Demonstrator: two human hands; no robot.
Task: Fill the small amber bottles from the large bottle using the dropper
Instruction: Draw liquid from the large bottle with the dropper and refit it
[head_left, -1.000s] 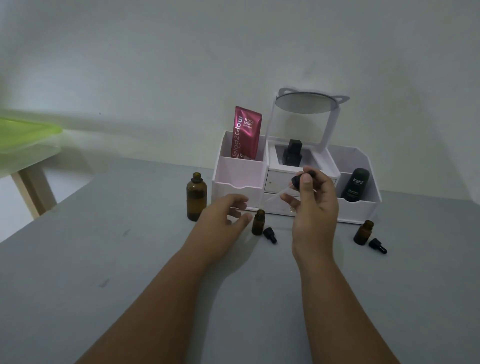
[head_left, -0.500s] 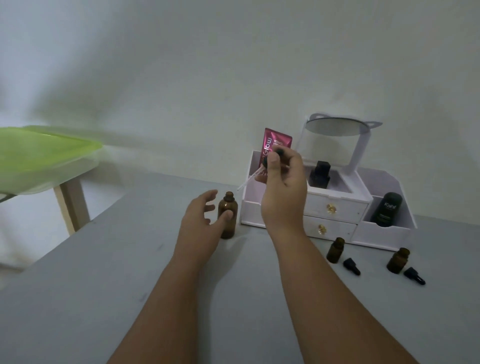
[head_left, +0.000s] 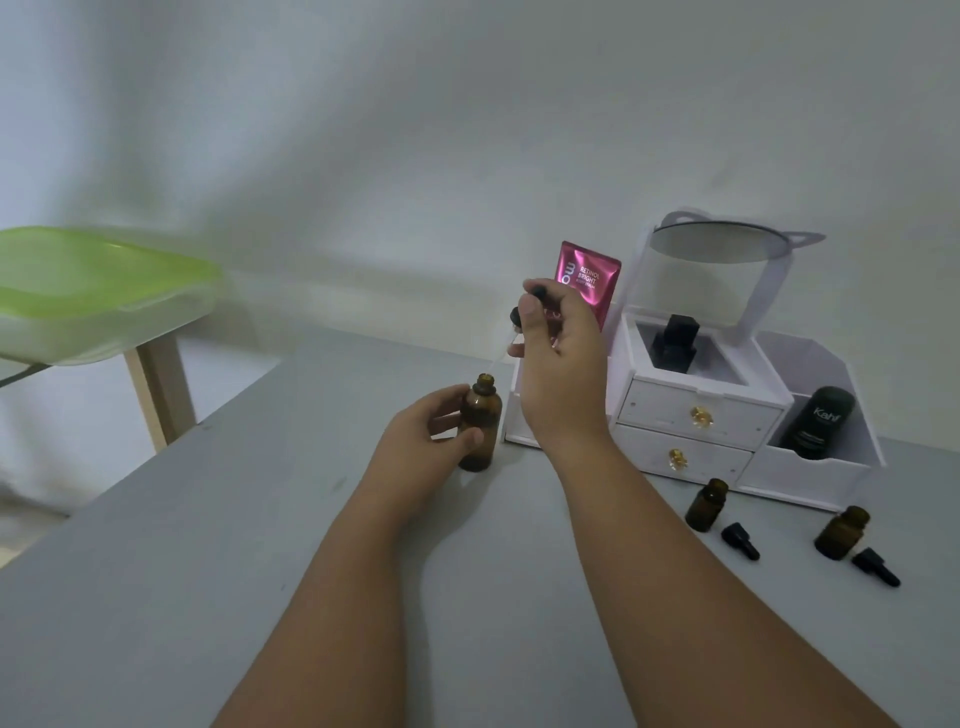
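The large amber bottle (head_left: 480, 425) stands open and upright on the grey table (head_left: 156, 571). My left hand (head_left: 426, 447) grips its body from the left. My right hand (head_left: 558, 364) holds the dropper (head_left: 511, 332) by its black bulb, with the clear glass tip slanting down to just above the bottle's mouth. Two small amber bottles stand open at the right, one (head_left: 705, 505) nearer the middle and one (head_left: 841, 532) further right. A black cap (head_left: 740, 540) lies beside the first and another cap (head_left: 875, 566) beside the second.
A white organiser (head_left: 696, 415) with two drawers stands against the wall. It holds a pink sachet (head_left: 587, 283), a black bottle (head_left: 675, 343), a dark tube (head_left: 818, 423) and a round mirror (head_left: 722, 244). A green-topped stool (head_left: 88, 291) stands left of the table.
The view swung left. My left hand left the small bottle and closed around the large one. My right hand carried the dropper left and lowered its tip to the large bottle's mouth.
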